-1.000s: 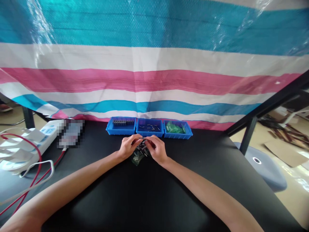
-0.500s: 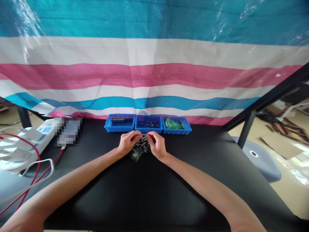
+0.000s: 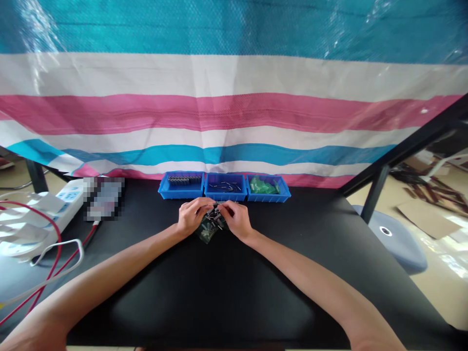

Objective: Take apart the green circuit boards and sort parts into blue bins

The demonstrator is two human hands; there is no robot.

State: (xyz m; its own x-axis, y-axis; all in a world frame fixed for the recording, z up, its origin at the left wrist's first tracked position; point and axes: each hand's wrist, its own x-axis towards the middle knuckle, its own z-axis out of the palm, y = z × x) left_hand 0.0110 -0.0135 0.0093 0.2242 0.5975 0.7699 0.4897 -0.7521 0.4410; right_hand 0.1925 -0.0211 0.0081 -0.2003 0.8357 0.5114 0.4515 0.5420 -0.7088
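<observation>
My left hand [image 3: 190, 215] and my right hand [image 3: 237, 220] meet over a small heap of dark and silvery metal parts [image 3: 216, 223]. Thumb and fingers of each hand are pinched together, with the fingertips almost touching. What lies between them is too small to name. Beneath the heap, a greenish see-through plastic bag [image 3: 205, 236] lies on the black table [image 3: 204, 287]. Just beyond my hands stand blue bins: the left bin [image 3: 182, 194] has a row of short metal cylinders, the middle bin [image 3: 225, 196] thin dark pins, the right bin [image 3: 268, 197] green plastic bags.
At the left are a white power strip [image 3: 71, 195] with plugs, red and white cables [image 3: 58, 253] and a blurred-out device [image 3: 105, 197]. A striped plastic sheet [image 3: 234, 112] hangs behind the bins. Beyond the right table edge sits a grey stool [image 3: 398, 243].
My right hand's fingertips have shifted slightly left, closer to my left hand's. Both hands stay above the heap, and the bins have not moved.
</observation>
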